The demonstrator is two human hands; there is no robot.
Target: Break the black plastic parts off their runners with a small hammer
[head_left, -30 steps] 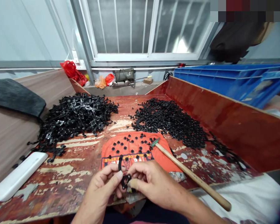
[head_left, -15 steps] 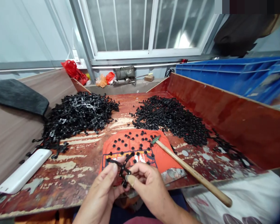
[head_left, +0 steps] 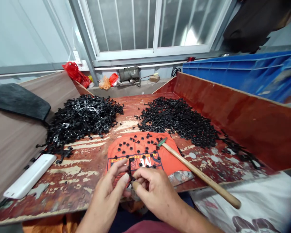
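Close together at the front edge of the bench, my left hand (head_left: 111, 186) and my right hand (head_left: 154, 186) both pinch a small black plastic part (head_left: 129, 170). It stands roughly upright between the fingertips, and its lower end is hidden by them. A tan wrap covers my right thumb. Beyond the hands lies an orange cloth (head_left: 126, 142) with several small black round pieces (head_left: 138, 151) set out on it. A hammer (head_left: 196, 171) with a green head and wooden handle rests across the cloth's right side.
A heap of black parts (head_left: 84, 116) lies left, another heap (head_left: 177, 119) right. A white oblong device (head_left: 30, 176) sits at the left front. Red boards (head_left: 237, 123) wall the right side, with a blue crate (head_left: 232, 74) behind. A dark slab (head_left: 19, 102) leans left.
The black part, earlier spread as a crossed shape between my hands, now shows as a narrow upright piece. My fingers have drawn closer around it. The view has shifted slightly.
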